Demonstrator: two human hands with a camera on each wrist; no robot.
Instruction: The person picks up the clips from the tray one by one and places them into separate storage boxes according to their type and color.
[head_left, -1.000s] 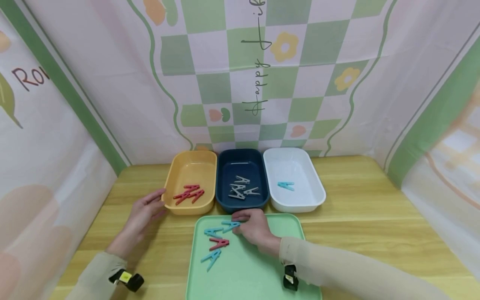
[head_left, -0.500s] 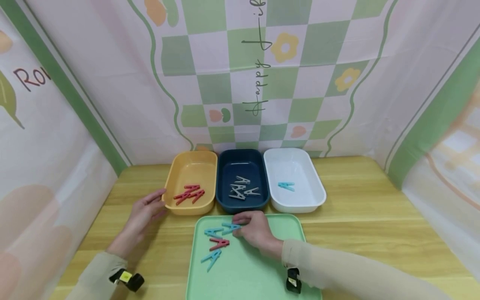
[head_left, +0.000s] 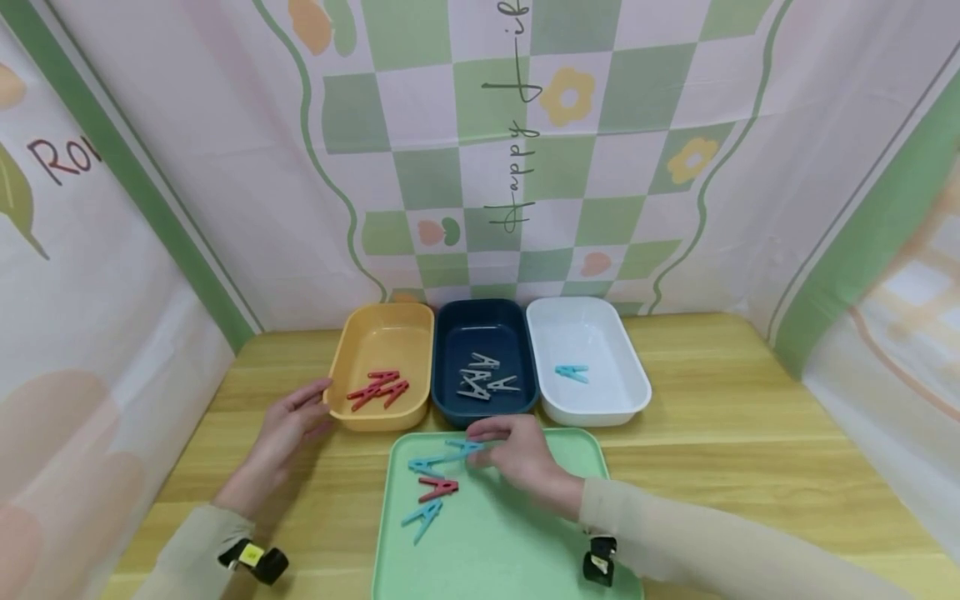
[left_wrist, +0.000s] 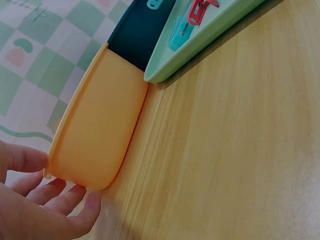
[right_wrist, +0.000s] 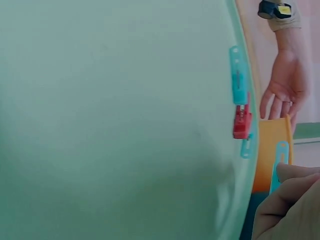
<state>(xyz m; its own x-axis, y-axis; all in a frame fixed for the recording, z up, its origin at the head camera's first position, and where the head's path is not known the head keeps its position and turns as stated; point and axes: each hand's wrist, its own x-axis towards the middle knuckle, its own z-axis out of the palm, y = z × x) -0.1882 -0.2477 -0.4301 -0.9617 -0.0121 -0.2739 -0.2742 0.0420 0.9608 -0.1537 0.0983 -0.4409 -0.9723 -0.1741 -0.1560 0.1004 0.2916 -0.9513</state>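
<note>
My right hand (head_left: 521, 462) pinches a light blue clothespin (head_left: 461, 448) at the far edge of the green tray (head_left: 510, 550). In the right wrist view the clothespin (right_wrist: 281, 150) sticks up from between thumb and finger, above the tray's rim. Two more blue clothespins (head_left: 424, 518) and a red clothespin (head_left: 438, 488) lie on the tray's left side. My left hand (head_left: 288, 425) touches the left rim of the yellow bin (head_left: 382, 321) with loosely extended fingers. The left wrist view has its fingertips right along the wall of the bin (left_wrist: 95, 120).
Beside the yellow bin, which contains several red clothespins (head_left: 367, 390), a navy bin (head_left: 483, 321) holds several grey clothespins (head_left: 476, 383). To its right, a white bin (head_left: 577, 325) has one blue clothespin (head_left: 572, 372). Printed curtain (head_left: 570, 167) stands behind the wooden table (head_left: 712, 400).
The right hand has moved slightly up and right, shifting the pinched blue clothespin a little. The left hand stays at the yellow bin.
</note>
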